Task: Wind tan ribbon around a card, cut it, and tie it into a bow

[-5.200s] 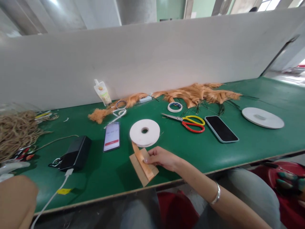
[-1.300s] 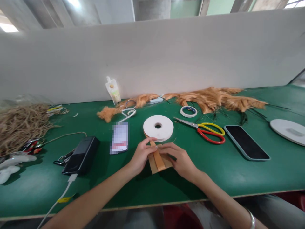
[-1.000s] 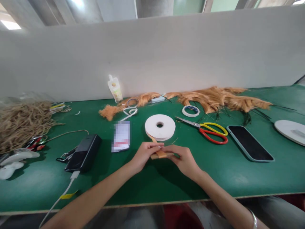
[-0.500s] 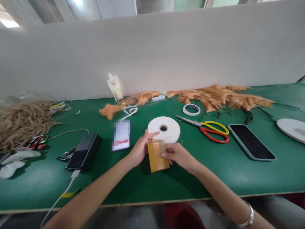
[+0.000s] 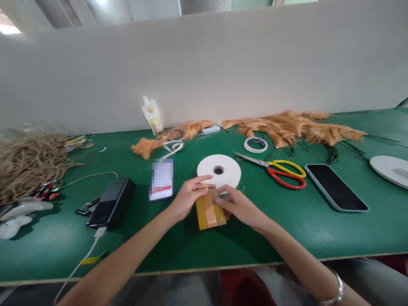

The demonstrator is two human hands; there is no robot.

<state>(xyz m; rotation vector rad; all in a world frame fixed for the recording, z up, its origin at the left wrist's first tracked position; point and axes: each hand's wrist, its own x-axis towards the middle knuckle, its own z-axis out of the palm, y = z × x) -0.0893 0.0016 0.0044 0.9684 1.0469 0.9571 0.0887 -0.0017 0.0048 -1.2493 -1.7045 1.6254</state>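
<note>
A small yellow rectangular card (image 5: pixel 201 214) is held in front of me, tilted, with a shiny copper-coloured band (image 5: pixel 210 212) running down its middle. My left hand (image 5: pixel 186 197) grips its upper left corner, thumb on the front and index finger stretched along the top edge. On the right side my right hand (image 5: pixel 237 206) pinches the card, thumb on the front face and other fingers partly hidden behind it. The band looks bent near its upper part. Just behind the hands lies a white roll of tape (image 5: pixel 219 163), its near edge covered by them.
Scissors (image 5: pixel 280 170), a tape ring (image 5: pixel 255 145) and a dark-screened phone (image 5: pixel 336 187) lie right. Copper hair bundles (image 5: pixel 287 127) run along the back. To the left are a lit phone (image 5: pixel 161 180), a black power bank (image 5: pixel 111 204) and tan cords (image 5: pixel 32 161).
My left thumb has come over the card's top edge onto the band. The band now looks bent where it ran straight. My right fingers have shifted slightly up along the card's side.
</note>
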